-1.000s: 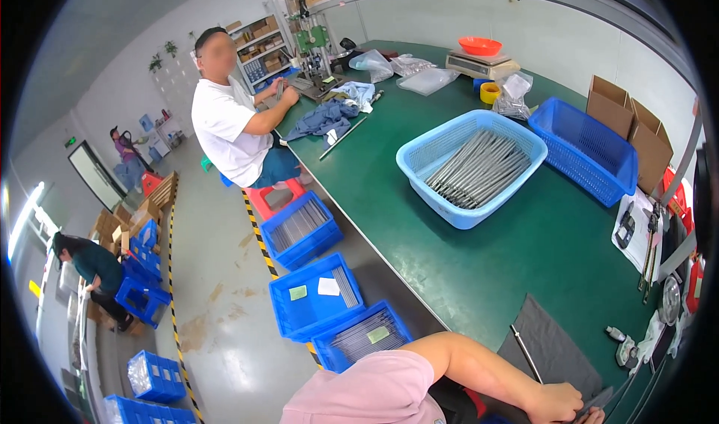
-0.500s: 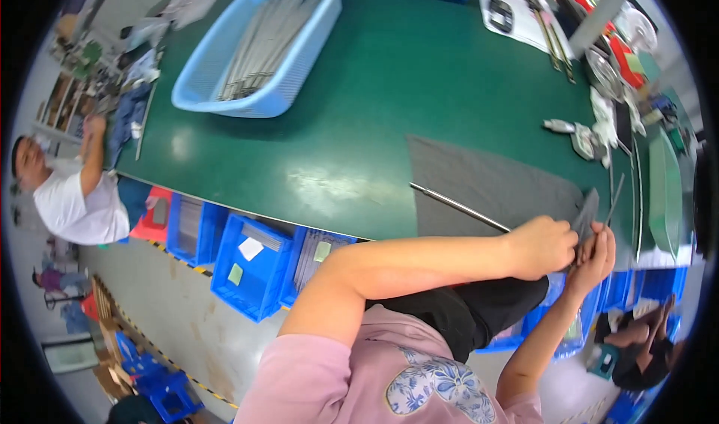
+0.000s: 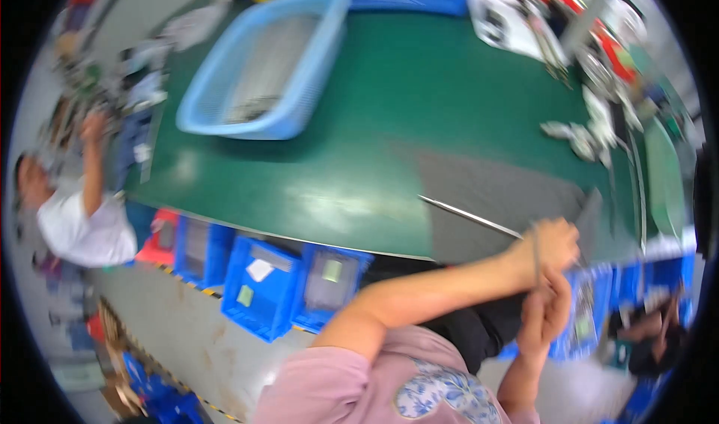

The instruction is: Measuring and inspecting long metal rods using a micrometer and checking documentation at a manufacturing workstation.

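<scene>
One green bench, grey mat.

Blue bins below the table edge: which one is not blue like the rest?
The red bin, leftmost in the row, beside the seated person in white. The blue bins to its right are all blue.

From my remote seat I can pick out only a few paper labels, all on the blue bins standing on the floor under the near edge of the green bench. A white slip lies tilted in the middle bin, with a small pale green label stuck on that bin's front wall just below it. The bin to its right holds another pale green tag. The picture is blurred; I see no screens or signs clearly.
</scene>
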`<control>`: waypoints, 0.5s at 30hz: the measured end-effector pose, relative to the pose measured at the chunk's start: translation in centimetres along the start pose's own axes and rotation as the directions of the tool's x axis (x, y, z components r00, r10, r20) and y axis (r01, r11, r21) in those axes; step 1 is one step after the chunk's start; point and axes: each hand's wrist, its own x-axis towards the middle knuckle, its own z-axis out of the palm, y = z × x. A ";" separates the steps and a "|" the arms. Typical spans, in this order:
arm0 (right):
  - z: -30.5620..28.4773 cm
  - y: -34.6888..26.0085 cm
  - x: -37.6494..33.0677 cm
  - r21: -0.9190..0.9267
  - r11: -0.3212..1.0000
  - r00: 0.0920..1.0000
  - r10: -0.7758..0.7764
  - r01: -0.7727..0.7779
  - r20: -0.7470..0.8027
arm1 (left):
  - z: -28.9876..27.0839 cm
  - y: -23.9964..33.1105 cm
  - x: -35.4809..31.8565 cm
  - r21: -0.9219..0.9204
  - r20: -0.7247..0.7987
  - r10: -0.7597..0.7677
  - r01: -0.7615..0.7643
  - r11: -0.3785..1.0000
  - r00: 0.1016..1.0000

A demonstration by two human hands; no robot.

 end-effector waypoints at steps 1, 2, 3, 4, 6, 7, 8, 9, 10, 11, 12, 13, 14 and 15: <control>1.1 -0.4 0.2 0.157 0.987 0.998 0.012 -0.020 0.057 | 0.6 -0.5 -0.6 0.038 0.087 -0.076 0.073 0.997 0.993; 1.6 -0.6 0.5 0.136 0.991 1.000 0.004 -0.008 0.025 | 2.1 -0.6 -0.2 0.039 0.126 -0.082 0.078 0.996 0.989; 1.4 0.2 0.8 0.035 0.999 1.000 -0.019 0.020 -0.007 | 5.0 -1.1 0.0 0.052 0.112 -0.034 0.028 0.998 0.993; 1.4 1.4 1.5 -0.158 0.953 0.954 -0.277 0.258 -0.113 | 6.6 -0.5 0.6 0.055 0.091 0.023 -0.028 0.998 0.996; -0.1 3.9 1.9 -0.187 0.900 0.893 -0.423 0.394 -0.156 | 8.4 -0.7 0.2 0.132 -0.104 0.163 -0.149 0.980 0.981; 0.6 4.0 1.5 -0.096 0.897 0.890 -0.441 0.432 -0.118 | 8.4 -1.9 -0.7 0.221 -0.158 0.199 -0.162 0.962 0.967; 0.7 4.0 1.3 -0.054 0.892 0.887 -0.451 0.448 -0.099 | 6.6 -2.3 -0.5 0.264 -0.159 0.194 -0.147 0.953 0.968; 1.0 4.2 1.3 -0.022 0.888 0.883 -0.460 0.460 -0.087 | 5.9 -2.4 -0.8 0.299 -0.153 0.181 -0.129 0.945 0.972; 0.8 4.4 1.4 -0.008 0.888 0.884 -0.459 0.460 -0.086 | 2.9 -1.5 -0.7 0.312 -0.140 0.171 -0.121 0.942 0.975; 0.9 4.6 1.7 0.011 0.885 0.883 -0.463 0.465 -0.076 | 2.8 -1.2 -1.3 0.334 -0.135 0.158 -0.106 0.937 0.978; 0.9 4.5 1.6 0.025 0.885 0.883 -0.463 0.466 -0.070 | 2.9 -1.0 -1.1 0.349 -0.127 0.146 -0.094 0.932 0.981; 1.1 4.4 1.9 0.019 0.886 0.885 -0.462 0.464 -0.059 | 2.9 -1.1 -0.9 0.347 -0.131 0.136 -0.083 0.934 0.982; 1.3 4.4 2.1 0.011 0.888 0.887 -0.458 0.459 -0.049 | 2.9 -1.2 -0.7 0.342 -0.132 0.125 -0.073 0.937 0.983; 1.5 4.3 2.1 0.003 0.892 0.891 -0.451 0.452 -0.040 | 2.7 -1.4 -0.6 0.335 -0.133 0.112 -0.062 0.940 0.985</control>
